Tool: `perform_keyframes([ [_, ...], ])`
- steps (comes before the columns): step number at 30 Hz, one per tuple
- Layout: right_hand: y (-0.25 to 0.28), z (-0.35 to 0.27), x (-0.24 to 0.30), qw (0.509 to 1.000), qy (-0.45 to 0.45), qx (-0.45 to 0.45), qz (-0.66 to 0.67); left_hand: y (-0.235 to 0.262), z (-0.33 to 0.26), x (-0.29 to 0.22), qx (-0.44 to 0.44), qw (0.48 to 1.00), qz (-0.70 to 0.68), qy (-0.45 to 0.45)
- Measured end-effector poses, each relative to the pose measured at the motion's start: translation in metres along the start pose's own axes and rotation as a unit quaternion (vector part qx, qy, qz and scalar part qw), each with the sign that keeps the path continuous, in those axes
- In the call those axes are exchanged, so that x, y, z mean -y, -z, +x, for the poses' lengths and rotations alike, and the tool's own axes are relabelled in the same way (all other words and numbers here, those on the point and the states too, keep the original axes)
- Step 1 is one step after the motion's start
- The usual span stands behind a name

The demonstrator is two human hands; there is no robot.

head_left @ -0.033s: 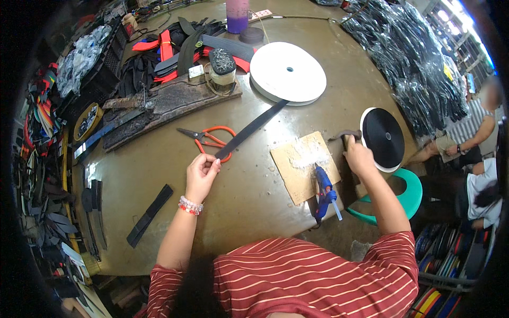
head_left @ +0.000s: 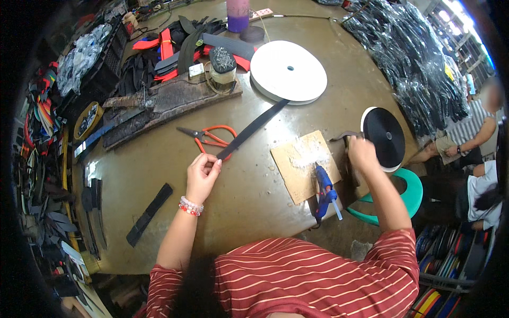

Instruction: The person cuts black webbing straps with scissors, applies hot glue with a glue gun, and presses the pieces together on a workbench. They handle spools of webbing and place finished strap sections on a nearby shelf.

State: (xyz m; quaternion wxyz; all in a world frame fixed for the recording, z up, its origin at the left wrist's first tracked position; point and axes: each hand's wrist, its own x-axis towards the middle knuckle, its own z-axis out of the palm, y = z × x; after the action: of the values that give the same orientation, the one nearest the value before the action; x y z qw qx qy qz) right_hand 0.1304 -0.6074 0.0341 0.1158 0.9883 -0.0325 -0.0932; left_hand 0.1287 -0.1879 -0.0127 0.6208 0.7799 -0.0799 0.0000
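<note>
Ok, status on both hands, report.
Left hand pinching black strap end. Right hand on hammer by black roll. Scissors beside strap.

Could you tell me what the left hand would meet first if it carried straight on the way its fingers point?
Probably the orange-handled scissors: the left hand pinches the black strap end, fingers pointing up-table toward them, though depth is uncertain.

The left hand [head_left: 202,174] pinches the end of a long black strap [head_left: 252,129] that runs across the brown table [head_left: 159,175] from a big white roll [head_left: 288,71]. Orange scissors [head_left: 209,138] lie just beside it. The right hand [head_left: 362,153] grips a dark tool handle [head_left: 350,164] next to a black roll [head_left: 384,137] and a blue glue gun [head_left: 324,192].
</note>
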Motion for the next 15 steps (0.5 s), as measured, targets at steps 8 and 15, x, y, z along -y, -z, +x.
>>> perform_keyframes([
  [8, 0.062, 0.169, 0.095, 0.968, 0.166, -0.141, 0.121, -0.001, -0.059, -0.04, 0.045, 0.989, 0.129, -0.055],
  [15, 0.062, 0.153, 0.11, 0.993, 0.052, -0.108, 0.017, 0.05, -0.09, -0.027, -0.111, 0.991, -0.041, 0.057],
])
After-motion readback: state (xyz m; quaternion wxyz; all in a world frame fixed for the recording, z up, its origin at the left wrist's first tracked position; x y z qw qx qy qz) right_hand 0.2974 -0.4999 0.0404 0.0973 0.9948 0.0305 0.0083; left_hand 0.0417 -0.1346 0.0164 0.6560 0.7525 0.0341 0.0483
